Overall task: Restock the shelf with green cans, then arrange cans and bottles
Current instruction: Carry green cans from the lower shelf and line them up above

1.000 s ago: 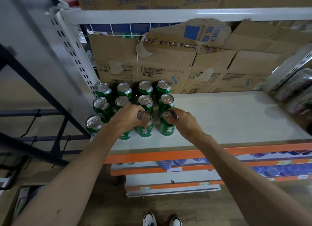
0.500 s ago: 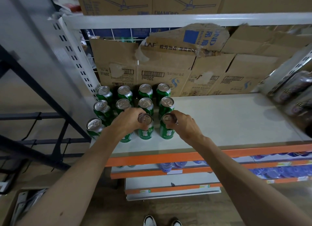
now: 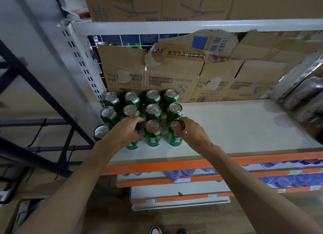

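Note:
Several green cans (image 3: 153, 109) stand in rows on the left end of the white shelf (image 3: 236, 129). My left hand (image 3: 125, 131) lies over the top of the front-row can second from the left (image 3: 132, 145), fingers curled round it; only the can's lower body shows. My right hand (image 3: 191, 132) grips the rim of the front-right can (image 3: 174, 139) from the right side. Between my hands stands a front-row can (image 3: 153, 134), untouched. The leftmost front can (image 3: 101, 131) sits at the shelf's corner.
Flattened cardboard boxes (image 3: 174, 76) line the shelf's back. Dark cans (image 3: 304, 94) lie on the neighbouring shelf at right. A white slotted upright (image 3: 82, 62) and a black rack (image 3: 43, 102) stand to the left. Lower orange-edged shelves (image 3: 192, 163) hold blue bottles (image 3: 288, 180).
My left hand has drawn left off the third front can, whose top now shows fully. My right hand stays on the front-right can. The view has tilted slightly.

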